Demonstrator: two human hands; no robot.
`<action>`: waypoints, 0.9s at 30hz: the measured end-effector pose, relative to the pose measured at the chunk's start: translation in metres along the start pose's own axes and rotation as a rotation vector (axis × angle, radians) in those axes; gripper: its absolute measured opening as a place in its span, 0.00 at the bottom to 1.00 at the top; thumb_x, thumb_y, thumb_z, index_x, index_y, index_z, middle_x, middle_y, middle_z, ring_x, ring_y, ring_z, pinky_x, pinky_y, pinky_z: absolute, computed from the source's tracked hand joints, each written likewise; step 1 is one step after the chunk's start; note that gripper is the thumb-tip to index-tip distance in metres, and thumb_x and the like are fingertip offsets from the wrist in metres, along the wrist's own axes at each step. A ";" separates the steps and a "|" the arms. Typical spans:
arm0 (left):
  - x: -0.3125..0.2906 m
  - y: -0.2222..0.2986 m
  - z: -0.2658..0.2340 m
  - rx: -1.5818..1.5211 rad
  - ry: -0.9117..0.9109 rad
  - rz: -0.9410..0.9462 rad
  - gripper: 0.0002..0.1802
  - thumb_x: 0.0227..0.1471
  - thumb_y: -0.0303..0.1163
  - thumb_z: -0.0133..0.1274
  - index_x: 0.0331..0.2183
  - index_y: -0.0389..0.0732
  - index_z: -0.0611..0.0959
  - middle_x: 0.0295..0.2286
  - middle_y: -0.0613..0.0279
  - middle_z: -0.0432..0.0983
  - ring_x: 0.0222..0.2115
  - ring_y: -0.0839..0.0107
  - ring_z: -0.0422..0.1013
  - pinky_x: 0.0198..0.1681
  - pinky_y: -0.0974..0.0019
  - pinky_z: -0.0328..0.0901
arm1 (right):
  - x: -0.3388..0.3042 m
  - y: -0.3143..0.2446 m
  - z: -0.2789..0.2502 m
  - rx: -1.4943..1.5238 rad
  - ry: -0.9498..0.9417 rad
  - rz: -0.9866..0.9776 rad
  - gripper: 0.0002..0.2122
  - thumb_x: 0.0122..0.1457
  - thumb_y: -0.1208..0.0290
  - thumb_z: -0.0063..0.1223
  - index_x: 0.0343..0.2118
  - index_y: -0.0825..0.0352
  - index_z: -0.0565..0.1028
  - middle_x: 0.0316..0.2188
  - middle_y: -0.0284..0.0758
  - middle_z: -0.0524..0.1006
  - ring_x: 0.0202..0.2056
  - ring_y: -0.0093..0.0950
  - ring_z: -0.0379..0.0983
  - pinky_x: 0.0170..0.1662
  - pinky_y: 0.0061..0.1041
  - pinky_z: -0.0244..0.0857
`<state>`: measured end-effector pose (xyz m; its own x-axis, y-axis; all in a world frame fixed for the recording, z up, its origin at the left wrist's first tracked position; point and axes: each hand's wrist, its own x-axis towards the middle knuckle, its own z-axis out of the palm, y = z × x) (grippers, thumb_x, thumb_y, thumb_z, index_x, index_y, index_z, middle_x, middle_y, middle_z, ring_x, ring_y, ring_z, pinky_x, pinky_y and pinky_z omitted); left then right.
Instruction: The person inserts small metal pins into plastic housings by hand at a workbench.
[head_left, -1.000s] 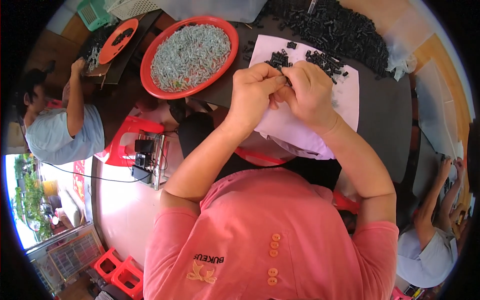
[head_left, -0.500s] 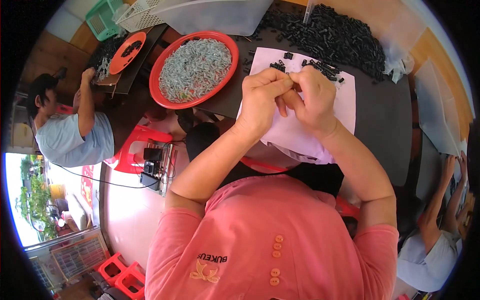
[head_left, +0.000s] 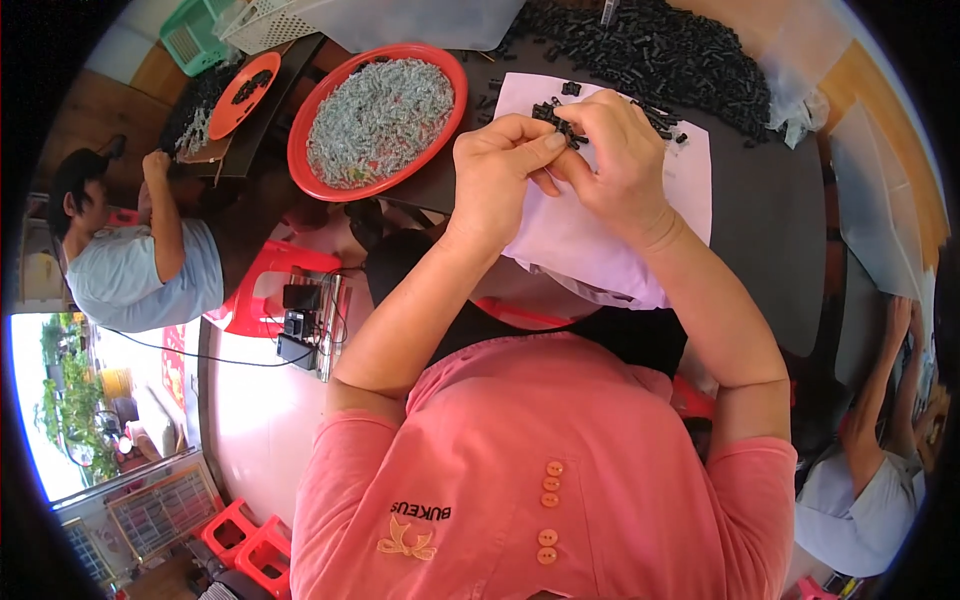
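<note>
My left hand (head_left: 497, 180) and my right hand (head_left: 622, 165) meet over a pale pink sheet (head_left: 672, 235) on the dark table. Thumb and fingers of each are pinched together close to the other hand. Whatever lies between the fingertips is too small and too hidden to name. Short black tubular pieces (head_left: 550, 108) lie on the sheet just beyond my fingertips, and more black pieces (head_left: 660, 122) are beside my right hand.
A red basin (head_left: 297, 150) of small clear pieces (head_left: 380, 120) stands to the left. Beyond the sheet spreads a large heap of black pieces (head_left: 680, 65). A clear plastic bin (head_left: 410, 22) is at the back. One co-worker (head_left: 150, 260) sits at left, another person's arms (head_left: 885, 390) at right.
My joined fingertips have shifted slightly left and more of the black pieces beyond them shows. The whole scene sits a little higher in the view.
</note>
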<state>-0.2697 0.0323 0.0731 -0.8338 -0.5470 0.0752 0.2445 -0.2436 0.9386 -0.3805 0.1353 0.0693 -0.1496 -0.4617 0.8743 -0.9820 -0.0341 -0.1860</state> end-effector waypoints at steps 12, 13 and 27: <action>-0.003 -0.006 0.000 0.007 0.012 -0.022 0.04 0.51 0.20 0.55 0.27 0.29 0.81 0.20 0.56 0.77 0.15 0.75 0.69 0.16 0.74 0.62 | -0.003 -0.004 -0.001 -0.004 -0.091 -0.061 0.15 0.39 0.81 0.61 0.33 0.69 0.73 0.24 0.38 0.69 0.24 0.35 0.68 0.27 0.32 0.62; -0.004 -0.008 0.001 -0.028 0.017 -0.047 0.04 0.51 0.20 0.55 0.26 0.29 0.80 0.20 0.56 0.77 0.15 0.75 0.69 0.16 0.74 0.62 | -0.005 -0.006 -0.001 0.013 -0.091 -0.053 0.15 0.38 0.81 0.61 0.33 0.69 0.73 0.23 0.38 0.68 0.23 0.36 0.68 0.27 0.33 0.61; 0.135 0.097 -0.017 0.512 0.068 0.257 0.07 0.43 0.29 0.58 0.24 0.34 0.82 0.21 0.56 0.77 0.20 0.66 0.73 0.23 0.64 0.67 | 0.009 0.019 -0.016 0.415 0.072 0.486 0.18 0.55 0.78 0.61 0.48 0.71 0.72 0.26 0.28 0.74 0.27 0.14 0.68 0.32 0.13 0.63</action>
<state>-0.3498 -0.0786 0.1683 -0.7413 -0.5918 0.3165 0.1503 0.3132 0.9377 -0.4022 0.1452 0.0807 -0.5880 -0.4510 0.6715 -0.6758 -0.1823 -0.7142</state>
